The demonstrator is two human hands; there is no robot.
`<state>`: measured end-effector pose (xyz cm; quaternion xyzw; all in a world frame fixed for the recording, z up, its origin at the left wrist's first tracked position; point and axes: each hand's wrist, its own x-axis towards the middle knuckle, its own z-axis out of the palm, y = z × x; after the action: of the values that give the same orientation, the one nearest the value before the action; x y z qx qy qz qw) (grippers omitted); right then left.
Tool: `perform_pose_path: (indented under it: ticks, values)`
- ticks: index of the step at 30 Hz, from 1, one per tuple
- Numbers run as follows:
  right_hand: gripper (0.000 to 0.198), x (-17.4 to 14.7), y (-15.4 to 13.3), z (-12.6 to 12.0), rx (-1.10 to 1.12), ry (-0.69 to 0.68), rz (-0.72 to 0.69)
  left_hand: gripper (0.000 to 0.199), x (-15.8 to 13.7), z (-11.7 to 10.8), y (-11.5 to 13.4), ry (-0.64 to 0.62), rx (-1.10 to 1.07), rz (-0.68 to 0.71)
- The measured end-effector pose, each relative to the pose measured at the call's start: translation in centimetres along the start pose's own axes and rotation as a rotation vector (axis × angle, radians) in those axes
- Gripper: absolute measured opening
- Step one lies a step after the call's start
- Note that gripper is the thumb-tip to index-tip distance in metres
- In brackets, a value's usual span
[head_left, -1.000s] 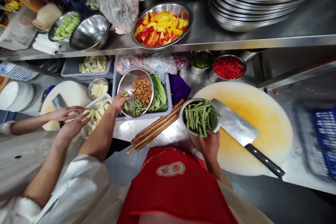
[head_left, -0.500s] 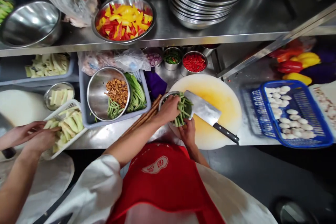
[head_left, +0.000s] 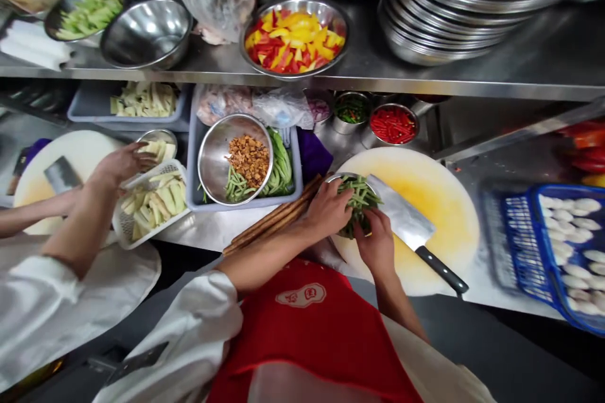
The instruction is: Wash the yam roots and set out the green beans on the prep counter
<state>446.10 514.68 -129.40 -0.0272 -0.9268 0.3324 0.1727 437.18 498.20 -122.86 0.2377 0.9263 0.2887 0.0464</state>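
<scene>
A small steel bowl (head_left: 336, 177) full of cut green beans (head_left: 360, 194) sits at the left edge of a round white cutting board (head_left: 454, 201). My left hand (head_left: 331, 206) reaches over the bowl's left side, its fingers curled onto the beans. From the near right, my right hand (head_left: 378, 242) has its fingers bent into the same beans; the fingertips are partly hidden. A cleaver (head_left: 401, 214) with a black handle lies on the board just right of my hands.
Left of my arm, a larger steel bowl (head_left: 210, 160) holds brown bits and cut beans, atop a grey bin (head_left: 299, 170) of greens. A co-worker's hand (head_left: 116, 164) is near a white basket (head_left: 123, 227). A blue basket (head_left: 524, 227) stands right; a steel shelf (head_left: 368, 83) crosses above.
My right hand has moved from the bowl's near side up onto the beans. My left hand stays at the beans. The co-worker's hand moved from the basket toward a small bowl. The view has shifted left.
</scene>
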Motion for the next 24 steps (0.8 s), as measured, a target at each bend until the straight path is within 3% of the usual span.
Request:
perform_pose_path:
  ticks: [3, 5, 6, 7, 9, 11, 13, 17, 24]
  values:
    - [0.033, 1.1, 0.4, 0.4, -0.040, -0.085, -0.017, 0.027, -1.6, -5.2, -4.0, 0.245, -0.080, -0.014]
    - [0.033, 1.3, 0.5, 0.2, -0.034, -0.062, 0.008, 0.022, -2.9, -9.7, -8.7, 0.357, -0.071, -0.155]
    - [0.034, 1.3, 0.5, 0.1, -0.027, -0.041, 0.023, 0.022, -3.5, -11.8, -11.4, 0.336, -0.034, -0.264]
    - [0.034, 1.3, 0.3, -0.1, -0.018, -0.019, 0.036, 0.023, -4.0, -13.5, -14.1, 0.233, 0.014, -0.393]
    - [0.032, 1.4, -0.5, -0.4, 0.005, 0.016, 0.043, 0.033, -4.6, -15.6, -18.8, -0.108, 0.084, -0.612]
    - [0.027, 1.8, -1.8, -0.6, 0.034, 0.036, 0.013, 0.051, -4.7, -15.7, -22.0, -0.401, 0.151, -0.721]
    - [0.023, 2.3, -3.5, -0.6, 0.069, 0.044, -0.038, 0.065, -4.5, -14.6, -23.4, -0.530, 0.220, -0.736]
    - [0.020, 3.5, -6.5, 0.0, 0.137, 0.005, -0.120, 0.067, -4.3, -12.8, -24.2, -0.548, 0.212, -0.658]
    - [0.020, 4.2, -9.1, 2.0, 0.182, -0.089, -0.174, 0.049, -5.8, -13.3, -25.0, -0.471, 0.226, -0.657]
